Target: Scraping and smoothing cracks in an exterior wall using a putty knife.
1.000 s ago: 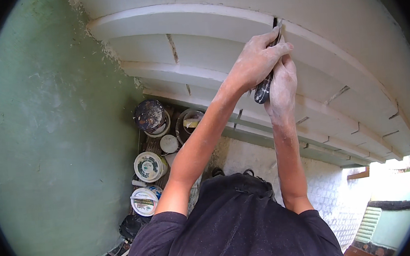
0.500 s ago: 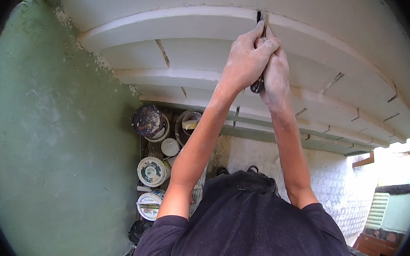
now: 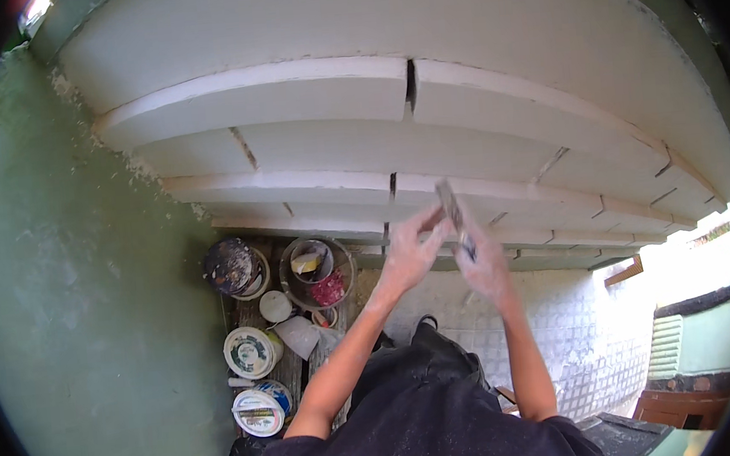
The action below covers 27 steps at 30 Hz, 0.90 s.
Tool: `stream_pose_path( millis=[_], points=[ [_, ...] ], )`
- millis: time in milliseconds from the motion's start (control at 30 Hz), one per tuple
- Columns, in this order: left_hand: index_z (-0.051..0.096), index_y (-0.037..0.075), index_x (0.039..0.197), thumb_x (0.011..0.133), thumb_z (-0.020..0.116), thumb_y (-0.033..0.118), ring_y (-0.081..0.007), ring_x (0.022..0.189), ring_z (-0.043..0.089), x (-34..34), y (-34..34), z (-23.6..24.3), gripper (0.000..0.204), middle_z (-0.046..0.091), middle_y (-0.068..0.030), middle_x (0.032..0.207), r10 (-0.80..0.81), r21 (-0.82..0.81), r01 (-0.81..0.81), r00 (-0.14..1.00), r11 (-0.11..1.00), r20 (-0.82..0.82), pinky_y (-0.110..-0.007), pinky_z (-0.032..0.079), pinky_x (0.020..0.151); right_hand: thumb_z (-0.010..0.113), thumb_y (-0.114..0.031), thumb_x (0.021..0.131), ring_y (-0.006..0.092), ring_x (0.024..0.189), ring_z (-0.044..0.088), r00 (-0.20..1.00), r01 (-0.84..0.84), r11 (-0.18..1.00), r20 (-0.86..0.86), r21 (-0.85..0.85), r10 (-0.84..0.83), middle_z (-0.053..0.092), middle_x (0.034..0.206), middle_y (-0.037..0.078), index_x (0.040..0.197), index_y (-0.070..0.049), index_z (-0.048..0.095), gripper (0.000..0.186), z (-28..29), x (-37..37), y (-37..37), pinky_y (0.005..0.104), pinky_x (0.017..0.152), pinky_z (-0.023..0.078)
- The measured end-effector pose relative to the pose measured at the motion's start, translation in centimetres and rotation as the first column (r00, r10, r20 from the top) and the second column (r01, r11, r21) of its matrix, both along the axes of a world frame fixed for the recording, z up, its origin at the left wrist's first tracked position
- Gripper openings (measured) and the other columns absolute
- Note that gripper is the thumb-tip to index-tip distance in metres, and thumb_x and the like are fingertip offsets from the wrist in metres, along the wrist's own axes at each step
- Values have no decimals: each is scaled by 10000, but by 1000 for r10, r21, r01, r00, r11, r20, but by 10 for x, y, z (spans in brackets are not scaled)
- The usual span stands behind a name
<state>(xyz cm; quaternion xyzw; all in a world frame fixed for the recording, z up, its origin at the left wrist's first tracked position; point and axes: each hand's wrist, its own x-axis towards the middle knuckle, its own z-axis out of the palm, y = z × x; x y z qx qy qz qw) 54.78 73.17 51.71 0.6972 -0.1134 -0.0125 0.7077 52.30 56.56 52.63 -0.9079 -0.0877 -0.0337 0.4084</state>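
My right hand [image 3: 483,266] is closed around the dark handle of a putty knife [image 3: 447,197], its narrow, pale-smeared blade tilted up and to the left. My left hand [image 3: 410,254] is just left of the knife. Its thumb and forefinger are apart, with their tips close to the blade; motion blur hides whether they touch it. White dust coats both hands. Beyond them rises a pale surface with stepped white ledges [image 3: 286,93], where a dark vertical gap [image 3: 411,83] cuts the uppermost ledge.
On the left stands a green wall [image 3: 88,310] with flaking edges. Along its foot are a paint-stained bucket [image 3: 233,267], lidded white tubs [image 3: 252,353] and a large round basin [image 3: 347,272] holding a smaller pot and something red. Patterned floor tiles [image 3: 579,331] extend to the right.
Both hands have come down and away from the gap in the upper ledge, bringing the putty knife along. The left hand has parted from the right. The view has shifted, showing more of the basin.
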Motion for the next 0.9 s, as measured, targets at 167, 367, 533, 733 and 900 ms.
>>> stream_pose_path(
  millis=[167,367,533,733,900],
  points=[
    [643,-9,1142,906,566,316,-395,1102,586,-54,-14,-208,409,631,-244,1151,-261,493,301,954,816,-150,-441,459,950,600,-236,801,441,943,590,953,135,947,-225,-292,-205,635,1032,264,1271,-29,547,517,-262,-96,-121,498,831,471],
    [687,50,1036,877,530,308,-396,1030,614,-160,70,-424,341,665,-211,1067,-340,712,464,883,528,-323,-448,487,903,551,-332,790,305,910,681,70,33,902,-900,-430,-431,701,966,190,950,-36,718,375,-480,-324,-210,431,787,524],
    [712,29,965,796,581,304,-322,939,682,-203,151,-487,349,693,-174,1028,-206,590,806,571,-39,-794,-436,544,779,572,-363,782,312,1125,615,-38,210,848,-870,-487,-491,641,1172,207,1045,-24,698,447,-447,-410,-205,419,915,504],
    [716,56,918,795,614,302,-316,910,687,-147,123,-453,294,699,-158,998,-451,689,631,529,-358,-719,-445,548,760,602,-316,747,337,1158,591,21,472,713,-802,-519,-597,611,1202,238,1097,8,668,481,-446,-398,-208,417,947,487],
    [722,84,876,794,639,303,-308,878,691,-141,76,-412,248,707,-142,965,-584,759,497,492,-421,-646,-450,552,733,565,-305,751,350,998,663,393,256,839,-742,-480,-544,686,1028,191,944,-42,727,365,-503,-395,-257,429,844,533]
  ],
)
